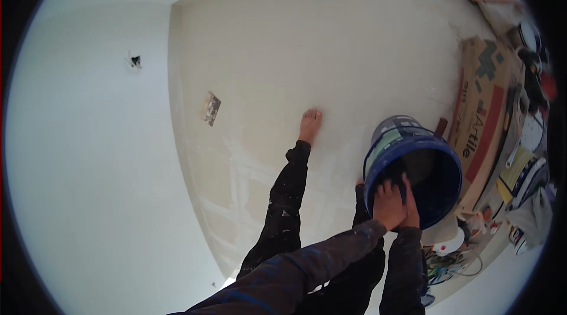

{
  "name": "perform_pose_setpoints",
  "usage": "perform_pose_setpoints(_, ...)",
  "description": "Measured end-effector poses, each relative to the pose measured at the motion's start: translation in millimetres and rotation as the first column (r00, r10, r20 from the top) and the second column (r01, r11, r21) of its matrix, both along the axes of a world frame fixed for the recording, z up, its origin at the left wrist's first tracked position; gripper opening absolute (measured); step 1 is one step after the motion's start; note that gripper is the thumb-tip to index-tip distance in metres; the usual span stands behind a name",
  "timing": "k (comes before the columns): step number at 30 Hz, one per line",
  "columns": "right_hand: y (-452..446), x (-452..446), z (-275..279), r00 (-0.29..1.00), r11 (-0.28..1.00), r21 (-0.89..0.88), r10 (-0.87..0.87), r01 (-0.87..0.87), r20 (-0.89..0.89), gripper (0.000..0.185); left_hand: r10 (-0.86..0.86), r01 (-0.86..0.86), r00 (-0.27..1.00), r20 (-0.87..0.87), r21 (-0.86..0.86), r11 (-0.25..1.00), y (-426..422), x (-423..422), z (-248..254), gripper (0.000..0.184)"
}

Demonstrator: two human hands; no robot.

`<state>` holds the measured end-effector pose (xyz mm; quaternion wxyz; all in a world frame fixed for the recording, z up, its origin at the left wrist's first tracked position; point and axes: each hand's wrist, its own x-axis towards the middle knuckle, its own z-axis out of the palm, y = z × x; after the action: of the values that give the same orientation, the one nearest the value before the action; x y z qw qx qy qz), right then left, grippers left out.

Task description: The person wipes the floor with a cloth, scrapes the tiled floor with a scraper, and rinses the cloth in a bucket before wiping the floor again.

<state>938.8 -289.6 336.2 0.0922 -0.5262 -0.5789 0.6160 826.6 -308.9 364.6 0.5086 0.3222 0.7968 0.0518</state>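
A blue-rimmed bucket (452, 152) stands on the floor, its mouth tilted toward me and its inside dark. My left hand (390, 204) is over the near part of the mouth, fingers apart, with nothing visible in it. My right hand (411, 205) touches it from the right side. One finger of that hand points straight up along the dark opening; its other fingers are mostly hidden. Both hands are free of the rim, as far as I can see. The bucket's wire handle (365, 164) hangs down on the left side.
A long cardboard box (481, 108) lies right of the bucket, with bags, tools and cables (440, 270) piled along that side. A flat, stained piece (211, 109) rests on the floor near the white wall (106, 155). My bare foot (310, 126) is left of the bucket.
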Motion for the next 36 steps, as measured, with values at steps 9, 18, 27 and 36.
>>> perform_pose_setpoints(9,-8,37,-5,0.178,-0.244,-0.969,-0.956,-0.029,0.235,0.067,0.753,-0.708,-0.143,0.642,-0.598,0.375,-50,22,-62,0.067)
perform_pose_setpoints(18,-7,-24,87,-0.228,-0.040,-0.951,-0.967,-0.306,0.114,0.067,0.571,-0.399,-0.467,0.675,-0.737,0.545,41,-9,-39,0.088)
perform_pose_setpoints(27,41,0,39,0.709,0.249,-0.785,-0.633,0.567,0.312,0.033,0.551,-0.254,0.383,0.741,-0.489,0.834,84,-22,-103,0.053)
perform_pose_setpoints(36,30,-2,-48,0.899,0.961,-0.266,0.044,0.082,0.435,0.054,0.074,-0.094,0.994,0.082,0.282,0.955,79,11,-169,0.088)
